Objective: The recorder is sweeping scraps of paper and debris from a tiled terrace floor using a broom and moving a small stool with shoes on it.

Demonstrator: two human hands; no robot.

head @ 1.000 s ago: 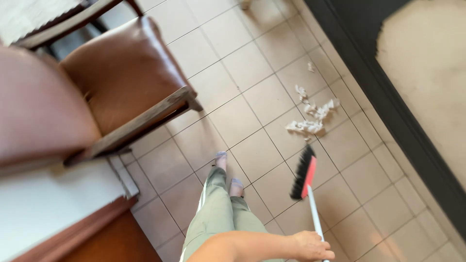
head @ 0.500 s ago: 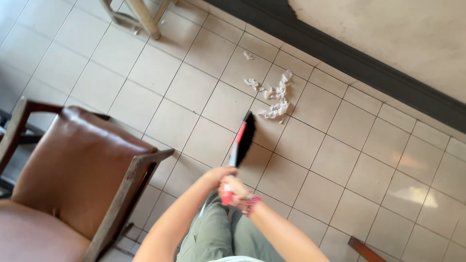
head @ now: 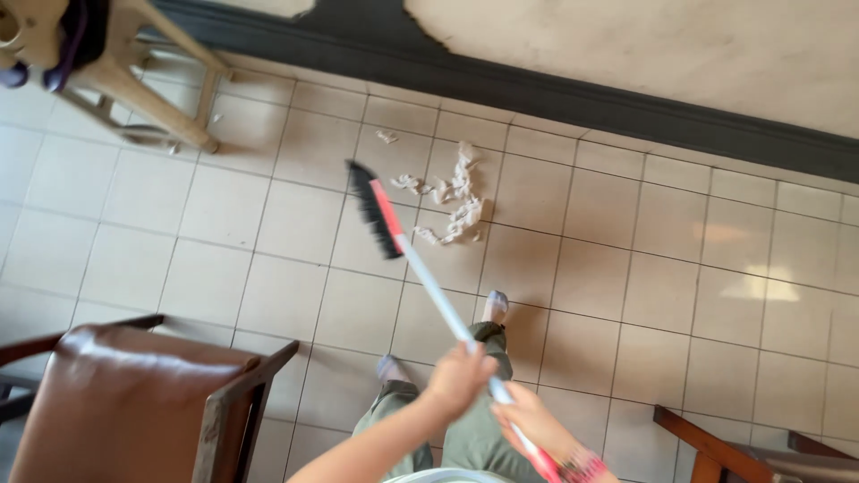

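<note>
On tiled floor (head: 268, 259) below the dark baseboard (head: 626, 107), both hands, left hand (head: 458, 380) and right hand (head: 528, 420), grip a broom (head: 398, 228) whose bristles sit just beside crumpled paper scraps (head: 452, 201); brown chair (head: 125, 402) near left, wooden stool (head: 134, 80) cut off above, hands blurred.

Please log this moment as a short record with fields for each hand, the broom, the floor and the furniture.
left hand: gripping the broom handle, higher up
right hand: gripping the handle lower down
broom: black bristles, red head, pale handle, beside the scraps
crumpled paper scraps: on the tiled floor near the dark skirting
brown chair: lower left
wooden stool: upper left
</note>
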